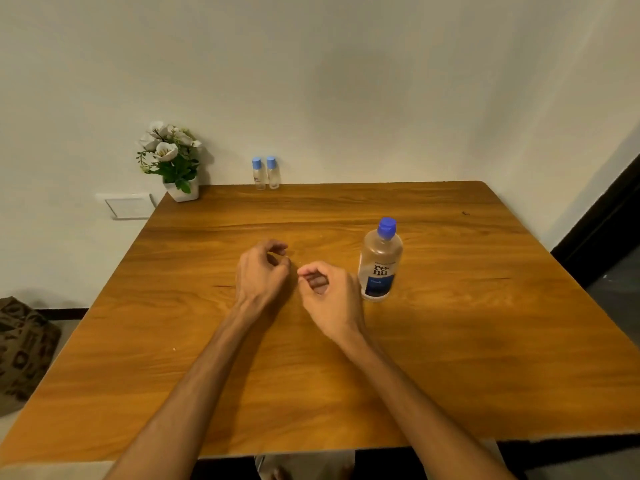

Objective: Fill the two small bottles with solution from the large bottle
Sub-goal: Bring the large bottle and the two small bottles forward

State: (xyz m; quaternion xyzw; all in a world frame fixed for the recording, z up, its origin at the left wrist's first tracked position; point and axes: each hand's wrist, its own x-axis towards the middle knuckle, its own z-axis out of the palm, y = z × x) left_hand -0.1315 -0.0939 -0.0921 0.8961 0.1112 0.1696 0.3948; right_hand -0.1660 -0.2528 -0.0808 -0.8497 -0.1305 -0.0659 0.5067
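Wooden surface (450,341) against a pale wall; nothing on it has been opened.

- Large bottle (380,261) — upright toward the right side of the surface, blue cap on, holding clear solution.
- Two small bottles (266,173) — upright side by side at the far edge, left of centre, blue caps on; well apart from your hands.
- Potted flowers (173,161) — far left corner.
- Your left hand (261,271) — over mid-surface, fingers loosely curled, holding nothing.
- Your right hand (329,292) — just beside the left and near the large bottle, fingers loosely curled, holding nothing.

Step in hand, by judgement: the start, no filling begun. Next you will likely need to reach to the far edge, bring the small bottles close, and take the caps off before pouring.
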